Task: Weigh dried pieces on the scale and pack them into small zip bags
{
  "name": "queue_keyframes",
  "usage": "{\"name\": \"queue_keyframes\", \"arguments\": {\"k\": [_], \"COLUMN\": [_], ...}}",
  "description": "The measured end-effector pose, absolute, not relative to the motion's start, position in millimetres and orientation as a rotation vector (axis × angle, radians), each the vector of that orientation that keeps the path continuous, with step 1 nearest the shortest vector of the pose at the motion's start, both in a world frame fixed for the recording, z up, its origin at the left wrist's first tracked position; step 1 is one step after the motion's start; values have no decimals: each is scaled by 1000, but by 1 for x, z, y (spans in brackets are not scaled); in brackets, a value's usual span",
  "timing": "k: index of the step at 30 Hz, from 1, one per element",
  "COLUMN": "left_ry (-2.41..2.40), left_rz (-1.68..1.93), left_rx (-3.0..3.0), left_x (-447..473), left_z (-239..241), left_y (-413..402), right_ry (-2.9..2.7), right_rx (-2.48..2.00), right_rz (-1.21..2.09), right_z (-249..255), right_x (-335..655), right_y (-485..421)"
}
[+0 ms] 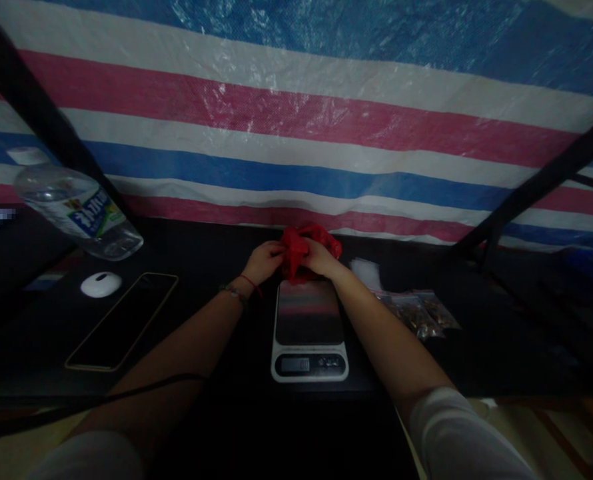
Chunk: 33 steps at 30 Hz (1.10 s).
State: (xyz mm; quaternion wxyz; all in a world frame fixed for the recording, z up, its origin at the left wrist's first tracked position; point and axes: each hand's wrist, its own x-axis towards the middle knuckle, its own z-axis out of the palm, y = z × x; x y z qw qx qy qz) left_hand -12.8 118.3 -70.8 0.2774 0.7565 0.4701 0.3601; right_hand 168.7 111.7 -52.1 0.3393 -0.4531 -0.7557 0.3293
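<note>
The left hand (266, 260) is pinching the near-left side of a red plastic bag (292, 257) between thumb and fingers, while the right hand (319, 259) is sitting in the bag's opening, its fingertips being hidden by the red film, so whether they are gripping anything I cannot tell. The bag is lying between the two hands, at the far edge of a kitchen scale (309, 317); whether it is touching the plate is unclear. The scale is standing just below both hands, between the forearms, its small display (295, 365) facing the person. A red cord and a beaded bracelet (234, 291) are circling the left wrist. Farther out to the left of the left hand, a phone (121, 323) is lying flat, a white oval object (101, 285) is resting beside it, and a clear labelled bottle (76, 200) is leaning beyond. Right of the right hand, small clear bags of brownish pieces (419, 313) are lying on the black surface (216, 247). Beyond both hands, a striped sheet (296, 120) is hanging.
</note>
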Motion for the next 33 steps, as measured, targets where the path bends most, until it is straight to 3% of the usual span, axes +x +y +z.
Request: {"name": "queue_keyframes", "arguments": {"k": [10, 15, 25, 33], "left_ry": [1667, 1419, 1279, 1233], "left_rz": [893, 704, 537, 801], "left_rx": [1999, 2259, 2226, 2004], "left_x": [-35, -46, -37, -27], "left_z": [-67, -60, -51, -65], "left_y": [121, 116, 101, 104], "right_ry": [-1851, -1963, -2507, -2380], "right_rx": [-1264, -1265, -1474, -1322], "right_rz": [764, 816, 479, 695], "right_z": [-56, -47, -25, -36], "right_x": [185, 187, 178, 174], "right_y": [123, 114, 101, 104]}}
